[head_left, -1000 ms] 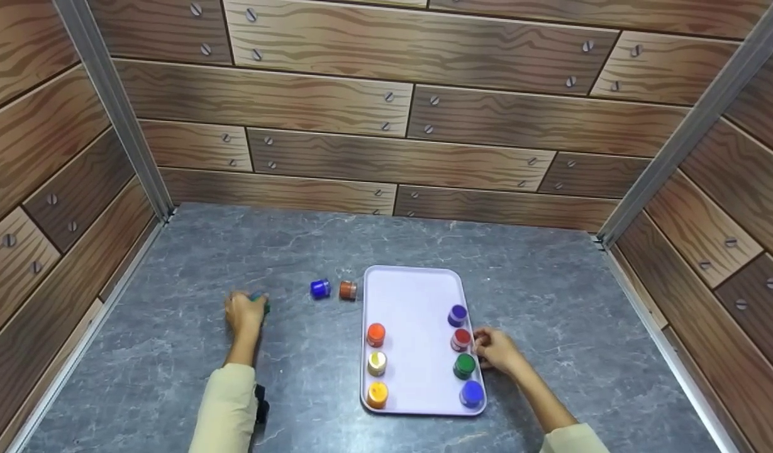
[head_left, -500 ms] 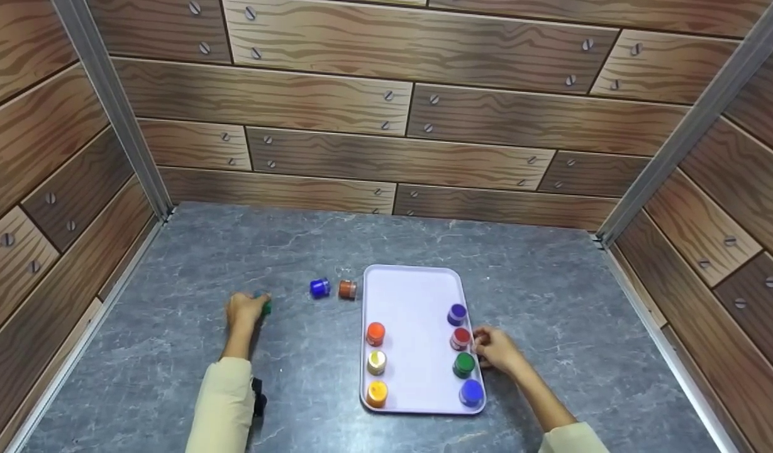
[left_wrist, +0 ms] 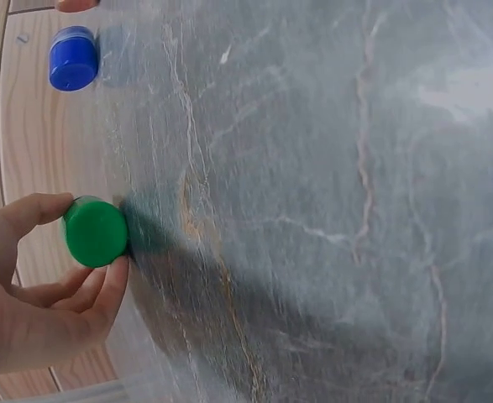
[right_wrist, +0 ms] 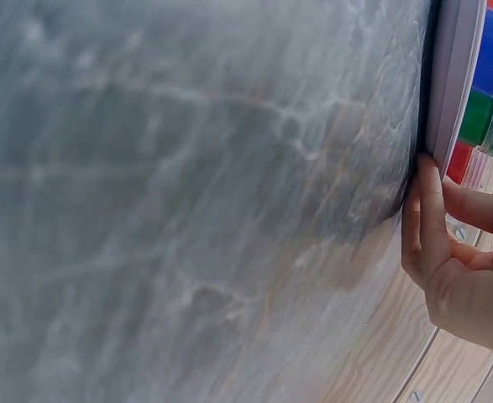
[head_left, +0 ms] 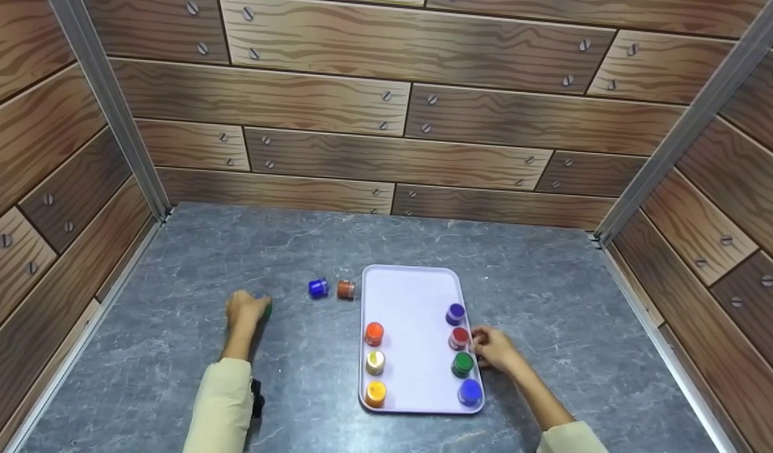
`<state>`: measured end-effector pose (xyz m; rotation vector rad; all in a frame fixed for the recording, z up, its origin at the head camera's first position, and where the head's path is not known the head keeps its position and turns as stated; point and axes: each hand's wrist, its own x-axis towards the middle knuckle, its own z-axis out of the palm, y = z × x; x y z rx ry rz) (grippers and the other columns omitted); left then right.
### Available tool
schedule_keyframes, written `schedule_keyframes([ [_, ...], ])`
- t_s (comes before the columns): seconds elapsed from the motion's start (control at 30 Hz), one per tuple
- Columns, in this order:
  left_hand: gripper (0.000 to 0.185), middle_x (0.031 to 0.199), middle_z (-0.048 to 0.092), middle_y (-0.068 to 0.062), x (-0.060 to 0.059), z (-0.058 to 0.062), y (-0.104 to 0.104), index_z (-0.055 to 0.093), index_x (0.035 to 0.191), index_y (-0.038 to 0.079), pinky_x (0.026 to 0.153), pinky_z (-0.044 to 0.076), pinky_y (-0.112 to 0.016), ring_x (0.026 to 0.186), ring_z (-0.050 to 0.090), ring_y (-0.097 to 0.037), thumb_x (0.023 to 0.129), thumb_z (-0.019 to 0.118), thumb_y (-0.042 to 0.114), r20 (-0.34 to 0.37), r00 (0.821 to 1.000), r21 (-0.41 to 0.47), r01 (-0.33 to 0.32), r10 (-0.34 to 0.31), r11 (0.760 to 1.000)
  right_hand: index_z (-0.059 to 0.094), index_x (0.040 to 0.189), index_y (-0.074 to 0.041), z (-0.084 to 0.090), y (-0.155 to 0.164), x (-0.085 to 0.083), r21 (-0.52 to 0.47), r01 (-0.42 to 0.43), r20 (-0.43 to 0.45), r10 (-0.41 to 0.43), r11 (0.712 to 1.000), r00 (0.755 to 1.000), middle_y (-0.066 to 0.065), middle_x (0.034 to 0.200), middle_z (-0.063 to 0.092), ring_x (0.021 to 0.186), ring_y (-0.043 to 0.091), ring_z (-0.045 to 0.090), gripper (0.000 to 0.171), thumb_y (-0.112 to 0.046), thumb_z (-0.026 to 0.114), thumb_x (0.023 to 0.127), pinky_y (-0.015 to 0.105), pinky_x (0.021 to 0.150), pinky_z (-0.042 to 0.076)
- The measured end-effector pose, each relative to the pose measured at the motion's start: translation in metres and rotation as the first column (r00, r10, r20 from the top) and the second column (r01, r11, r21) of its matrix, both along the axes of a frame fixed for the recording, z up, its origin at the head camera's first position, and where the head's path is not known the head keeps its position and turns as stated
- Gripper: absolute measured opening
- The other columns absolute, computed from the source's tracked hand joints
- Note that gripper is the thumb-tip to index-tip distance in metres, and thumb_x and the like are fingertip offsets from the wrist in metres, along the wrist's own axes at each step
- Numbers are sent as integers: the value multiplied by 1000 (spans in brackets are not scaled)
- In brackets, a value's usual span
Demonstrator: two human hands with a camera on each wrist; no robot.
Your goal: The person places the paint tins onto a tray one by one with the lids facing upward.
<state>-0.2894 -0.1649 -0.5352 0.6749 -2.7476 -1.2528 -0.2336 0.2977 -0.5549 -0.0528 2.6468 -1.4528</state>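
A: Head view, report.
B: The left hand (head_left: 245,309) lies on the grey surface (head_left: 191,352), fingers curled round a green-capped jar (head_left: 267,309), well left of the lilac tray (head_left: 415,302). A blue jar (head_left: 317,288) and a brown jar (head_left: 345,289) lie on their sides between that hand and the tray. The right hand (head_left: 494,349) rests at the tray's right rim, fingers beside the red jar (head_left: 458,338). Seven jars stand in the tray, in two columns.

A: Left wrist view?
B: Thumb and fingers (left_wrist: 103,290) wrap the green-capped jar (left_wrist: 96,232). The blue jar (left_wrist: 72,58) lies apart from it.

A: Right wrist view?
B: The right hand (right_wrist: 456,252) has its fingers (right_wrist: 422,210) fairly straight against the tray's outer edge (right_wrist: 452,84), gripping nothing. The red jar (right_wrist: 459,162), a green jar (right_wrist: 479,117) and a blue jar (right_wrist: 491,52) sit just inside the rim.
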Motion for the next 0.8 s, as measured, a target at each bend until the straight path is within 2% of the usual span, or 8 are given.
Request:
schedule_keyframes([
  [0.17,37,59,37,-1,0,0,1,37,57,10,58,37,-38,63,38,-23,79,65,20,8,1000,-6,5,-5,1000,52,99,14,-1,1,-1,2,6,0,-6,1000,1000,7,76,51,66,16,49,24,16,51,76,34,51,53],
  [0.27,31,63,47,-6,-2,1,2,46,61,5,63,41,-41,68,44,-26,79,65,20,-11,1000,-4,20,-20,1000,52,99,14,-1,1,-1,0,13,-4,-13,1000,1000,7,76,51,66,16,50,24,16,50,76,34,51,53],
  [0.4,28,87,60,-22,-2,3,4,61,81,-8,76,45,-45,87,53,-38,79,65,20,-28,999,15,41,-41,999,53,100,15,-1,0,-2,7,27,-11,-27,1000,1000,7,75,52,66,16,50,24,16,51,75,35,51,53],
  [0.47,34,100,60,-26,-2,4,6,63,94,-11,78,46,-45,94,53,-41,79,64,20,-27,999,30,42,-42,999,53,100,15,-1,0,-2,9,27,-17,-27,1000,1000,7,75,52,66,16,50,24,16,51,75,35,51,53],
  [0.6,37,106,58,-28,-2,7,9,62,101,-12,76,49,-43,95,55,-41,80,63,19,-19,999,64,48,-46,997,52,100,15,-1,1,-1,6,11,-11,-11,1000,1000,7,75,52,66,16,50,24,15,51,76,34,51,53],
  [0.8,43,112,57,-25,-1,12,16,60,108,-10,87,42,-45,104,51,-40,79,62,22,-4,998,55,70,-70,996,49,101,17,-1,3,0,-12,-25,2,25,1000,1000,14,75,52,66,15,50,25,14,50,76,35,52,53],
])
